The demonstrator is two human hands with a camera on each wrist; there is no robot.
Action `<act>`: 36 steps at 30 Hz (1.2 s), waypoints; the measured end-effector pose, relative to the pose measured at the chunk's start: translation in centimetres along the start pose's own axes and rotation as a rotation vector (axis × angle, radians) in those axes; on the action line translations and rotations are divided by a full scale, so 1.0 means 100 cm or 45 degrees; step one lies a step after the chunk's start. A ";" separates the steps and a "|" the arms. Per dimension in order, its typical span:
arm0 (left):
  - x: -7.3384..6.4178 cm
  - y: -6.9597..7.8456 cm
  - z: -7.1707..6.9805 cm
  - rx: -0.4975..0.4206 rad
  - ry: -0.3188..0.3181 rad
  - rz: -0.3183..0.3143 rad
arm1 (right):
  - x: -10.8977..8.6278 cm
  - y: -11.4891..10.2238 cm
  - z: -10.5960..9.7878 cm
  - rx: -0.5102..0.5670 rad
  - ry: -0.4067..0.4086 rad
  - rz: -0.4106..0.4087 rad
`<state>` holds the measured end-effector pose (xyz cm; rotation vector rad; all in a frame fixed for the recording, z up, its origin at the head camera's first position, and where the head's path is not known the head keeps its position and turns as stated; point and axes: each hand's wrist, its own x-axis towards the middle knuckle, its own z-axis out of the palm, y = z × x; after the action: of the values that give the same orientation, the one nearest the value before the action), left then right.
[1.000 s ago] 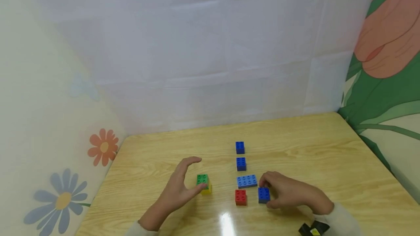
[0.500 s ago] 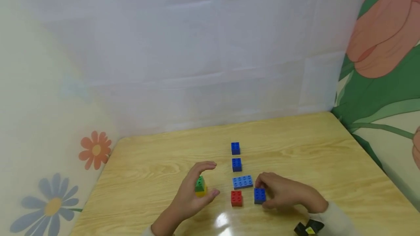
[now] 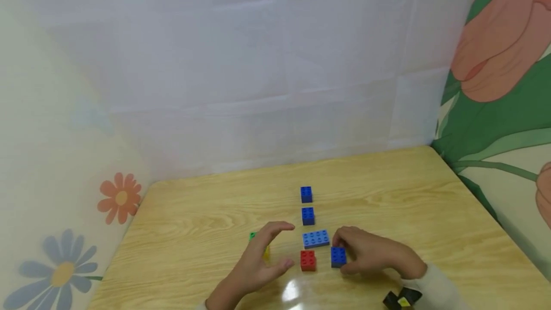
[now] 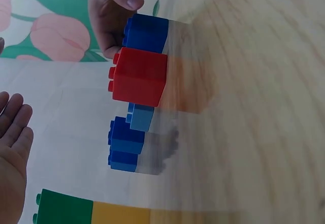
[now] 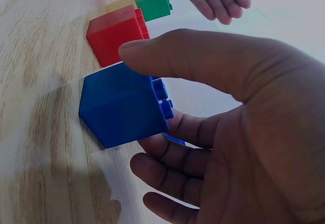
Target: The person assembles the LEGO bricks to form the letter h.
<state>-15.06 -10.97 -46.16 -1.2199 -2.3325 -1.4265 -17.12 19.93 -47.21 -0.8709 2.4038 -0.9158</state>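
Observation:
My right hand [image 3: 372, 255] grips a dark blue toy building brick [image 3: 338, 257], thumb on its near side and fingers on the far side, as the right wrist view shows. The brick sits on the table. Just left of it stands a red brick [image 3: 307, 260]. My left hand [image 3: 260, 264] hovers to the left of the red brick, thumb and fingers spread apart with nothing between them. Behind that hand, partly hidden in the head view, a green brick [image 4: 63, 208] sits on a yellow brick [image 4: 121, 213].
A flatter light blue brick [image 3: 316, 238] lies behind the red one. Farther back, two dark blue bricks [image 3: 307, 215] stand in a line on the wooden table [image 3: 379, 181]. A white sheet [image 3: 206, 85] hangs behind the table, with painted walls at both sides.
My left hand has moved right, from around the green and yellow stack to beside the red brick. My right hand stays at the blue brick. The head view has turned slightly right.

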 end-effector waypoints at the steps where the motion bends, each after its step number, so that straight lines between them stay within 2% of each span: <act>1: 0.000 0.000 0.001 0.004 -0.007 -0.006 | 0.000 0.000 0.000 0.002 0.001 -0.002; 6: 0.002 0.000 0.008 0.051 -0.068 -0.036 | 0.000 -0.001 -0.001 -0.001 0.013 -0.033; 10: 0.002 0.001 0.012 0.063 -0.120 -0.133 | 0.000 0.000 -0.001 -0.010 0.023 -0.053; 15: 0.001 0.000 0.015 0.056 -0.140 -0.234 | 0.001 -0.001 0.000 0.001 0.023 -0.057; 21: 0.001 0.000 0.016 0.033 -0.172 -0.269 | 0.000 -0.003 -0.001 0.012 0.026 -0.055; 26: 0.001 -0.001 0.017 0.064 -0.207 -0.286 | 0.001 -0.004 0.000 0.010 0.032 -0.054; 36: 0.001 -0.002 0.017 0.095 -0.267 -0.406 | 0.000 -0.002 0.000 -0.001 0.046 -0.060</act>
<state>-14.82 -9.59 -47.21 -1.0597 -2.8002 -1.3369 -17.04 19.78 -47.07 -0.9222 2.4239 -0.9554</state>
